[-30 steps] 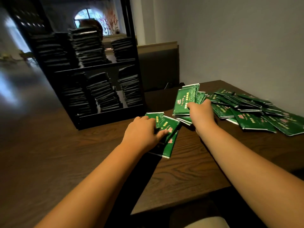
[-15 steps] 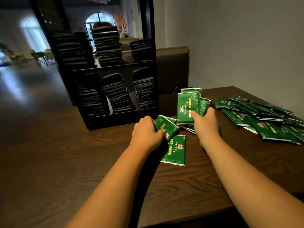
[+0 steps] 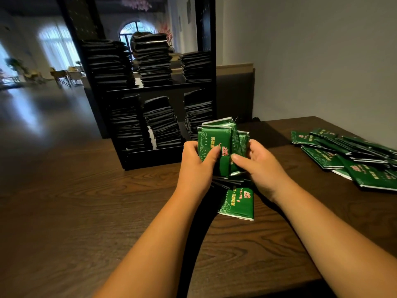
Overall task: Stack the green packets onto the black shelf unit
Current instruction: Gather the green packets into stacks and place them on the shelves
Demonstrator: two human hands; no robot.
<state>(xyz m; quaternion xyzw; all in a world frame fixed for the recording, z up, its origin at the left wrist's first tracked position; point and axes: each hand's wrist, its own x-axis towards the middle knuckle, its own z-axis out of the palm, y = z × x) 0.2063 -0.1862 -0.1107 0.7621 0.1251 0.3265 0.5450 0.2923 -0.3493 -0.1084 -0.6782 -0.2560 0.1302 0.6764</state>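
1. Far left of centre, the black shelf unit [image 3: 150,158] stands upright on the dark wooden counter [image 3: 64,201]. Both of its tiers hold tall stacks of packets [image 3: 153,59], which look dark in the shade.
2. The left hand [image 3: 197,164] is clasped round the left side of a bundle of green packets [image 3: 217,143], thumb across the front face.
3. The bundle is held upright above the counter, just in front of the shelf unit's right side, with its edges uneven.
4. Beneath the hands, one single packet [image 3: 237,204] lies flat on the counter, printed face up.
5. The right hand [image 3: 260,166] grasps the bundle's right side, its thumb on the front and its fingers behind.
6. Far right, a loose pile [image 3: 348,155] of green packets lies overlapping on the counter near the wall, well apart from the hands.
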